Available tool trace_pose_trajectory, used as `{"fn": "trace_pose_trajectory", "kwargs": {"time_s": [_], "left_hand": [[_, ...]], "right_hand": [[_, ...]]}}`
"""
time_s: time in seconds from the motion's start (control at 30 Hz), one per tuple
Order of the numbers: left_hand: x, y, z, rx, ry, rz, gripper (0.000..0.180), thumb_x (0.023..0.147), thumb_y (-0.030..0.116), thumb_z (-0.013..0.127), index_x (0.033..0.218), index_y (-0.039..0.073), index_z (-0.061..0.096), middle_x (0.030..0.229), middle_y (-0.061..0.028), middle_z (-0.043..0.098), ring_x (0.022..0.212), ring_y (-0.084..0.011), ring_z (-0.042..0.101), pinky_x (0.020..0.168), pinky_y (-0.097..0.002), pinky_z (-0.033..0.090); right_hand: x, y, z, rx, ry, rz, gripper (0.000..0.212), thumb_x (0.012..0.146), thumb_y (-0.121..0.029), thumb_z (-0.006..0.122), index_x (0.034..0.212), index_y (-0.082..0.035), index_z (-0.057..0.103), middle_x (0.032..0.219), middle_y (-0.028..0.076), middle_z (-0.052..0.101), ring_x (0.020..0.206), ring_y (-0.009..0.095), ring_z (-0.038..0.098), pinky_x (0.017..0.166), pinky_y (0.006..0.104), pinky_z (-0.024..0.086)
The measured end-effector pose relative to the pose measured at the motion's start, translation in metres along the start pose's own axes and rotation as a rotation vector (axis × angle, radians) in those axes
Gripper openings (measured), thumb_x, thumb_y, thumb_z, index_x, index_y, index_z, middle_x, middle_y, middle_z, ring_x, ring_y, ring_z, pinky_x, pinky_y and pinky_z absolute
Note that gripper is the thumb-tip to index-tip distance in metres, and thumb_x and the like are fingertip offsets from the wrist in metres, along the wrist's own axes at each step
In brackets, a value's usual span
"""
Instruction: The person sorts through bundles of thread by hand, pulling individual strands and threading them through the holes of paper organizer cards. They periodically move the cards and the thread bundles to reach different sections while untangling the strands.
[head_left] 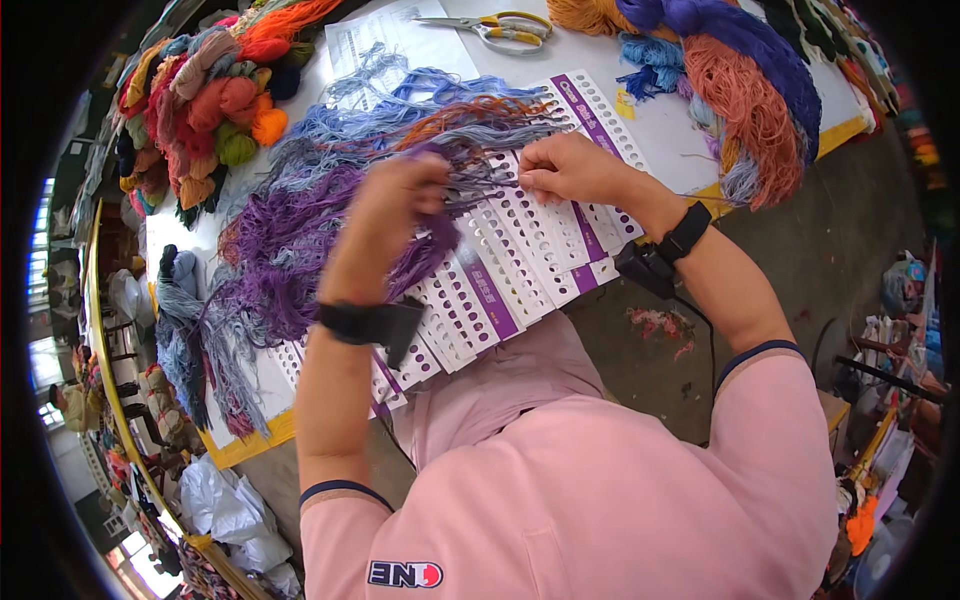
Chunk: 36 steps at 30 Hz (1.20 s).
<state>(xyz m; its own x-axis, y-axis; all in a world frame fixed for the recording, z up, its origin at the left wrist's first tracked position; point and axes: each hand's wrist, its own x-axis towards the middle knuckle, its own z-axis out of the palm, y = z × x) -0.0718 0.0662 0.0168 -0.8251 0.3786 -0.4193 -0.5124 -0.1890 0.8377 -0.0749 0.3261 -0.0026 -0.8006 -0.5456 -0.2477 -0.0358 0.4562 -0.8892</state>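
Two bare hands are working over one tabletop [580,52], each wrist wearing a black strap [687,230]. One pair of scissors [490,28] with yellow-and-white handles is lying at the far edge, and three side heaps of yarn are flanking the work: a multicoloured one [205,110], an orange-and-blue one [745,110] and a grey-blue one [180,300]. Several punched thread cards [485,290], white with purple bands, are overlapping (too closely for a sure count).

The purple thread [285,255] is lying loose and tangled across the cards' left side, looking deep violet and fine-stranded, with pale blue and rust strands [440,120] spreading beyond it. The left hand [405,195], blurred, is curling its fingers around a purple bunch. The right hand [565,170] is pressing its fingers together beside the punched holes; whether a strand is running between them, I cannot tell.
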Motion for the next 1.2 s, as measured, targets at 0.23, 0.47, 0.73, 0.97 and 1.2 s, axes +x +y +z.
{"fn": "trace_pose_trajectory", "kwargs": {"time_s": [0.23,0.47,0.73,0.97,1.2], "left_hand": [[-0.079,0.09,-0.186,0.044,0.791,0.45,0.008,0.09,0.005,0.062,0.089,-0.003,0.06,0.068,0.0019,0.052,0.05,-0.0033,0.037,0.046,-0.0179,0.03],[-0.044,0.006,0.004,-0.438,-0.053,0.016,0.029,0.099,0.016,0.048,0.116,-0.005,0.058,0.11,-0.016,0.064,0.1,-0.0245,0.063,0.087,-0.0356,0.052],[-0.035,-0.029,0.023,-0.427,-0.2,0.063,0.044,0.101,0.027,0.041,0.135,-0.001,0.047,0.13,-0.0152,0.054,0.119,-0.0281,0.054,0.101,-0.0526,0.044],[-0.041,-0.022,0.029,-0.496,-0.189,0.04,0.044,0.101,0.026,0.042,0.135,-0.001,0.046,0.127,-0.0163,0.055,0.114,-0.0282,0.057,0.099,-0.0534,0.046],[-0.04,-0.024,0.025,-0.539,-0.226,0.026,0.043,0.101,0.027,0.042,0.135,0.0,0.047,0.126,-0.0141,0.057,0.108,-0.0257,0.058,0.098,-0.0517,0.046]], "right_hand": [[0.004,-0.007,0.006,-0.132,0.031,-0.053,0.012,0.085,-0.012,0.058,0.078,-0.005,0.066,0.065,0.004,0.067,0.057,0.011,0.065,0.057,0.0256,0.049],[-0.004,-0.009,0.023,-0.177,0.17,-0.203,0.013,0.085,-0.014,0.064,0.087,-0.001,0.064,0.074,0.01,0.066,0.066,0.015,0.064,0.062,0.0309,0.048],[0.005,-0.046,0.076,0.511,0.147,-0.087,0.017,0.089,-0.016,0.065,0.088,0.0,0.063,0.082,0.005,0.064,0.074,0.011,0.061,0.065,0.0294,0.052],[-0.006,-0.051,0.069,0.833,0.045,0.013,0.012,0.097,-0.019,0.057,0.094,-0.007,0.056,0.083,-0.001,0.059,0.064,0.005,0.051,0.074,0.0299,0.057],[-0.009,-0.043,0.067,0.945,0.059,0.027,0.01,0.097,-0.016,0.055,0.097,-0.006,0.058,0.074,-0.002,0.054,0.062,0.005,0.05,0.057,0.0205,0.045]]}}
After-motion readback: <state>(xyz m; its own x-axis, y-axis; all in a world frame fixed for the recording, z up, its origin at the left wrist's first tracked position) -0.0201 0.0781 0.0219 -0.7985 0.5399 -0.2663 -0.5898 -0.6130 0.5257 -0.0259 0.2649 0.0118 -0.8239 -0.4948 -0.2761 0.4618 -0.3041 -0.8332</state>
